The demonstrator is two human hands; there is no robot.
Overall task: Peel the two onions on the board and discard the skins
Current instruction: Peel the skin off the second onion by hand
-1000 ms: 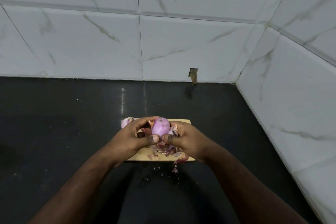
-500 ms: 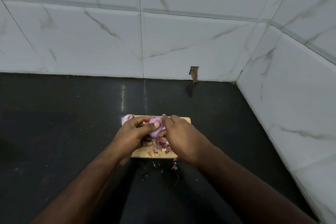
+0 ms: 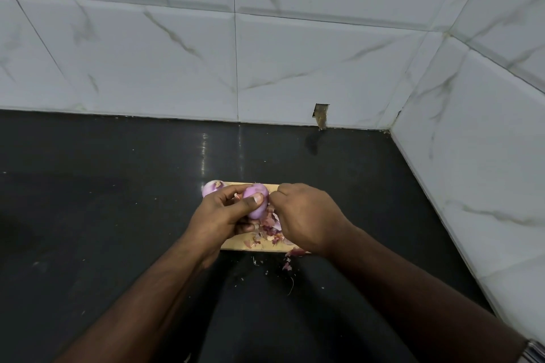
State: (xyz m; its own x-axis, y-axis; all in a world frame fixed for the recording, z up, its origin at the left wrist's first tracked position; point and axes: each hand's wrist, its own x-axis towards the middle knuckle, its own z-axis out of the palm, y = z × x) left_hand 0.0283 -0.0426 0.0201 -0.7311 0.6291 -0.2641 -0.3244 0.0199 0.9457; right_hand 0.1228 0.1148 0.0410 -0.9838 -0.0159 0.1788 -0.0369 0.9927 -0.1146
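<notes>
Item one: our left hand [image 3: 219, 215] grasps a pale purple onion [image 3: 256, 200], thumb laid across its front, fingers curled behind, lifted just above the wooden board [image 3: 236, 243].

Item two: our right hand [image 3: 306, 215], fingers curled, meets the onion's right side at the top; whether it pinches skin there we cannot tell, as the back of the hand hides the fingertips.

Item three: a second onion [image 3: 211, 187], just beyond our left hand's knuckles, at the board's far left corner.

Item four: loose skins [image 3: 267, 233] heaped on the board beneath and between our hands, with scraps [image 3: 286, 267] strewn on the dark counter [image 3: 118, 186] nearer us than our right wrist.
</notes>
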